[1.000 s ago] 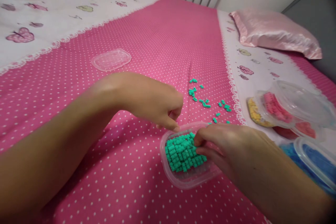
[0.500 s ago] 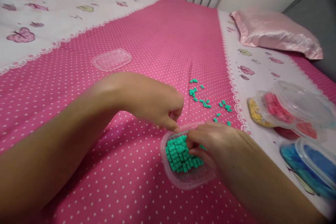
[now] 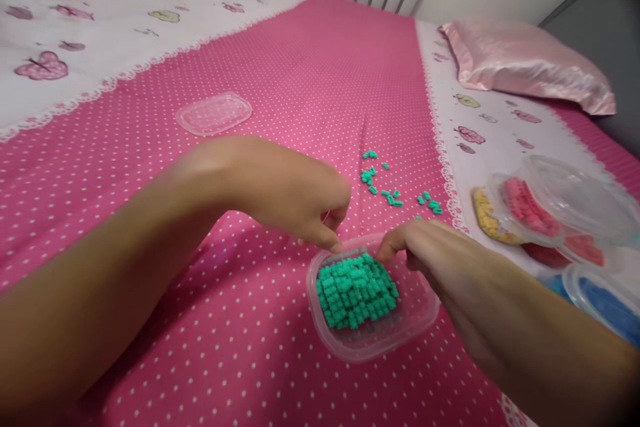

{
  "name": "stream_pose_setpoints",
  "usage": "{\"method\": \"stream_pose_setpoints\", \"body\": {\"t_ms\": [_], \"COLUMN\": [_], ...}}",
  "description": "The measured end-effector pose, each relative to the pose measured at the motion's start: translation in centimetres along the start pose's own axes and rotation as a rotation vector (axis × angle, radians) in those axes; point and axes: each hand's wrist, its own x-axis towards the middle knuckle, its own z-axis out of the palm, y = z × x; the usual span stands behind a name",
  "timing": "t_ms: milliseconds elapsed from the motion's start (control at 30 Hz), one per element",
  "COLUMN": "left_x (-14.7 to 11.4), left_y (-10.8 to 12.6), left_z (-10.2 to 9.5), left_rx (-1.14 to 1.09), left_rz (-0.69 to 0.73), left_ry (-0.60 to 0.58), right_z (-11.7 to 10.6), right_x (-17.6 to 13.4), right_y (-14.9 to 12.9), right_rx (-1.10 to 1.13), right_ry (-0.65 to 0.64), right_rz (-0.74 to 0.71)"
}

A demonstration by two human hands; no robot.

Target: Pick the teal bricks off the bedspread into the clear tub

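A clear plastic container holds a packed heap of small green toy bricks, mostly toward its left side. At the far-left rim, my left hand is bent down, fingers curled and one fingertip pressed on the rim. My right hand hangs over the far-right rim, its fingers pointing down and slightly apart beside the heap. No brick shows in it, though part of its fingers is hidden. Beyond the container, several loose green bricks lie scattered on the dotted pink bedspread.
A clear lid lies on the bedspread at the left. On the right are containers with yellow pieces, pink pieces and blue pieces, near a loose clear lid. A pink satin pillow rests farther back.
My right hand has moved right and up from over the green heap to the far-right rim, uncovering the bricks there. My left hand stays on the rim.
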Motion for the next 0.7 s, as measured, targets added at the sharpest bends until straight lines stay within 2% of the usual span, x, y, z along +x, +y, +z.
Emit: {"method": "stream_pose_setpoints", "body": {"t_ms": [100,300,467,700], "left_x": [0.1,0.1,0.1,0.0], "left_y": [0.0,-0.1,-0.1,-0.2], "left_z": [0.0,0.0,-0.1,0.0], "left_rx": [-0.001,0.01,0.013,-0.002], "left_rz": [0.002,-0.007,-0.014,0.016], "left_ry": [-0.001,-0.006,-0.01,-0.005], "right_z": [-0.3,-0.5,-0.6,0.0], "right_x": [0.3,1.1,1.0,1.2], "right_y": [-0.3,-0.4,-0.6,-0.4], "right_rx": [0.078,0.196,0.142,0.053], "right_ry": [-0.042,-0.1,-0.166,-0.172], "right_rz": [0.007,0.13,0.149,0.126]}}
